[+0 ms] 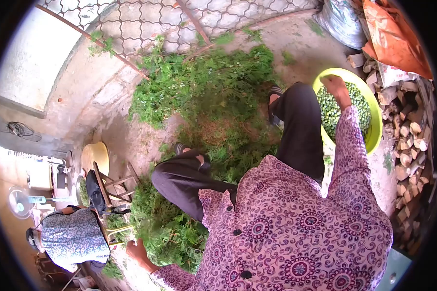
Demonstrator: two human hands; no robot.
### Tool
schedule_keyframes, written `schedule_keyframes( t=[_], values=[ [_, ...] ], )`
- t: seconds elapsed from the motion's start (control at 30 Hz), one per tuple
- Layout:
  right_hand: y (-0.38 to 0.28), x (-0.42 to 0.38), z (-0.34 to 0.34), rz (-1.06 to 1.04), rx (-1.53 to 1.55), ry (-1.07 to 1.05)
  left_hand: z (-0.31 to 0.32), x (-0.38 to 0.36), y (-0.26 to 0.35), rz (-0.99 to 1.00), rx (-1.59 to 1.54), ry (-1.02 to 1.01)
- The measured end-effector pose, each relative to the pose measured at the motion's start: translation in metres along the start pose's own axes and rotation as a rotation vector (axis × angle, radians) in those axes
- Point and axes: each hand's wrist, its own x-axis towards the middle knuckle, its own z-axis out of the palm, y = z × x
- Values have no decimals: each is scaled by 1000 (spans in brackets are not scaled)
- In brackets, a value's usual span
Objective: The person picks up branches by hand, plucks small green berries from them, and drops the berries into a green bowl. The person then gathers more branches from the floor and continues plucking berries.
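My right hand [336,88] is over the far rim of a yellow-green basin [377,127], its fingers pointing down and inward. Small round green and whitish pieces [342,112], perhaps buds or little fruits, fill the basin. Whether those fingers hold any is too small to make out. At lower left my left hand [137,253] hangs beside a heap of feathery green cut plants [167,233], fingers apart, with nothing seen in it. More of these plants [204,80] lie between and beyond my feet.
Split firewood [404,145] is stacked at right, below an orange sheet [391,34] and a pale sack [342,22]. A metal lattice [150,22] crosses the top. At left, another person [73,235] sits near a wooden chair [104,184] and a fan [19,201].
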Motion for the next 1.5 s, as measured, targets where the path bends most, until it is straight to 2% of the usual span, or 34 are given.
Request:
schedule_keyframes(
  t=[0.03, 0.1, 0.2, 0.23, 0.3, 0.33, 0.37, 0.47, 0.53, 0.6, 0.63, 0.73, 0.83, 0.87, 0.9, 0.97, 1.0, 1.07, 1.13, 1.2, 1.27, 1.3, 1.37, 1.4, 1.47, 1.5],
  values=[
    [-7, 7, 2, -118, 93, 76, -8, 3, 8, -16, -42, 41],
    [-37, 16, 4, -196, 179, 71, -20, 21, 35, 88, -108, 85],
    [-96, 13, 27, -313, 235, 29, -52, 37, 130, 290, -253, 63],
    [-112, 13, 41, -354, 188, 2, -55, 43, 161, 345, -303, 21],
    [-135, 11, 68, -453, 94, -131, -52, 48, 218, 520, -454, 81],
    [-141, 11, 90, -463, -16, -133, -55, 49, 246, 634, -466, 72],
    [-144, 5, 105, -494, 12, -207, -61, 49, 273, 749, -478, 60],
    [-123, 8, 189, -635, -56, -240, -68, 45, 337, 927, -586, 56],
    [-93, 11, 257, -583, -138, -437, -64, 46, 366, 980, -621, 49],
    [-73, -4, 300, -553, -384, -613, -53, 49, 389, 1006, -618, 19],
    [-66, -16, 309, -473, -356, -717, -47, 53, 398, 1031, -616, 1],
    [-45, -40, 346, -295, -403, -974, -18, 65, 417, 1037, -576, -102],
    [-34, -59, 360, -255, -247, -894, 7, 71, 422, 1045, -523, -178],
    [-51, -56, 346, -177, -278, -997, -1, 67, 422, 1034, -393, -248],
    [-49, -58, 351, -168, -286, -1005, -5, 66, 421, 1021, -261, -314],
    [-45, -65, 363, -111, -238, -827, -1, 69, 418, 1069, -385, -273],
    [-45, -64, 367, -104, -240, -832, -5, 70, 418, 1061, -437, -286],
    [-49, -65, 374, 108, -111, -909, -7, 71, 416, 1048, -488, -305],
    [-50, -68, 385, 83, -151, -847, -9, 71, 415, 1035, -383, -262],
    [-65, -61, 384, 51, -189, -779, -5, 72, 412, 1039, -414, -259],
    [-79, -43, 378, 188, -201, -1078, -6, 71, 410, 1045, -444, -255],
    [-76, -45, 384, 185, -203, -1076, -8, 70, 409, 1039, -446, -276],
    [-61, -51, 407, -137, -281, -875, -10, 70, 407, 1033, -456, -289],
    [-55, -54, 413, -141, -284, -868, -9, 69, 406, 1035, -465, -274],
    [-39, -68, 424, -366, -442, -1049, -6, 69, 403, 1035, -478, -253],
    [-30, -81, 430, -348, -509, -1084, -5, 70, 403, 1039, -488, -254]
  ],
)
